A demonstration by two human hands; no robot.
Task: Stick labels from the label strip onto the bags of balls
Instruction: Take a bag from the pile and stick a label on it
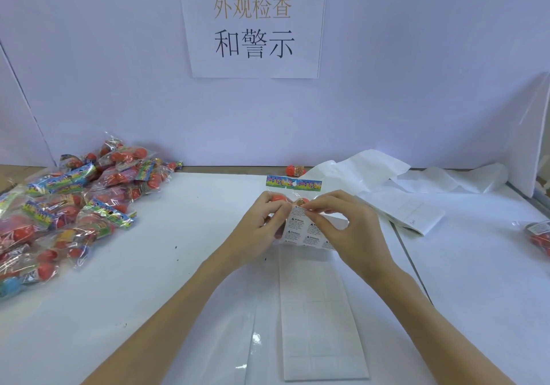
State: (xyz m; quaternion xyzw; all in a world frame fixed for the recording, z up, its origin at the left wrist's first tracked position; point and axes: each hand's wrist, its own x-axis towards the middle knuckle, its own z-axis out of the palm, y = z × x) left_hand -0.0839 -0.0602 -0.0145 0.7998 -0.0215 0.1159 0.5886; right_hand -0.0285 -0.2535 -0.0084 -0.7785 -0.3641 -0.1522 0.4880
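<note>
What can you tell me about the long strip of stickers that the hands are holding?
The label strip is a long band of white, glossy-looking backing paper lying flat on the white table, running from the near edge up to the hands. Its near part shows only empty rectangles. Its far end still carries small white labels with black warning text, and it lifts off the table there. Both the left hand and right hand pinch that end.

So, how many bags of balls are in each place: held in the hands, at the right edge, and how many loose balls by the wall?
Bag in the hands: 1
Bag at the right edge: 1
Loose ball by the wall: 1
Total: 3
The pile on the left is too tangled to count.
</note>
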